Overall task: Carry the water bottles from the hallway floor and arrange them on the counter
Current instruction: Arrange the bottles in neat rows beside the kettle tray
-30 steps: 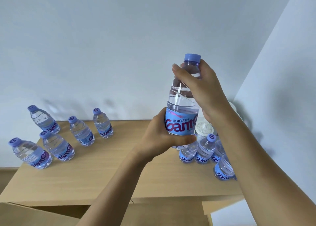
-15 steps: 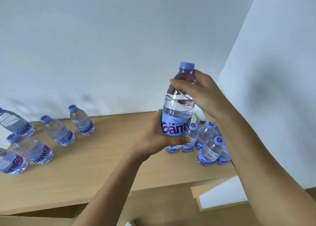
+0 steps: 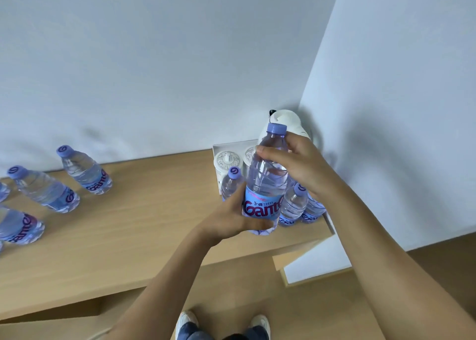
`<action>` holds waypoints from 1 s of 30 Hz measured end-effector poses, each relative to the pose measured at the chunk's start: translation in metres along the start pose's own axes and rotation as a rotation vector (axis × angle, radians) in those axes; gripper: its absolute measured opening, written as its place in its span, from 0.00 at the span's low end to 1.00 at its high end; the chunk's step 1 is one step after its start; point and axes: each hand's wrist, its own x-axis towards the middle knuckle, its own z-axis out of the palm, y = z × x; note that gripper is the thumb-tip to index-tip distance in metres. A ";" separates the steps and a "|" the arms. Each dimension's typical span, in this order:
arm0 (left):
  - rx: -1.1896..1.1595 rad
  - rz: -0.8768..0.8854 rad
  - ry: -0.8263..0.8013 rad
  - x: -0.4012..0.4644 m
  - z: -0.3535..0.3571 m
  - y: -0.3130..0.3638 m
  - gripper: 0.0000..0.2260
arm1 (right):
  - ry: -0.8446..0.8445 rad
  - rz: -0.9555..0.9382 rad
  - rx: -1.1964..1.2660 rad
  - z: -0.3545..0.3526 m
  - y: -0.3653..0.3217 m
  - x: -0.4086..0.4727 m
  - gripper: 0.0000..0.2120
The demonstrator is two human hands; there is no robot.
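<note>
Since half a second ago: my view has tipped down, so my shoes [image 3: 260, 325] now show at the bottom edge, and the bottle [image 3: 265, 185] in my hands sits lower against the counter [image 3: 144, 226], over its right end.

Bottle: upright, blue cap up, held clear above the counter; I cannot see its base touching the wood. Label faces me.

Left hand [image 3: 231, 216]: fingers curled round the bottle's lower part at the label, thumb across the front under the lettering.

Right hand [image 3: 296, 167]: wrapped round the bottle's shoulder just below the cap, index finger across the front, remaining fingers behind.

Relative to the held bottle:
- Just behind and to its right, a cluster of standing bottles [image 3: 293, 205] on the counter's right end; one cap shows just left of the held bottle, partly hidden by my left hand. Exact count cannot be told.
- Behind it, a white tray [image 3: 217, 150] with round white lidded cups [image 3: 228, 159], touching the wall.
- Behind and above, a white kettle [image 3: 288, 119] in the corner, partly hidden by the cap and my right hand.
- Well to the left, more bottles [image 3: 85, 172] standing on the counter, some cut by the frame edge.
</note>
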 end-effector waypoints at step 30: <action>0.304 -0.095 0.387 0.071 0.050 -0.168 0.35 | -0.020 0.139 -0.223 0.017 0.166 -0.038 0.22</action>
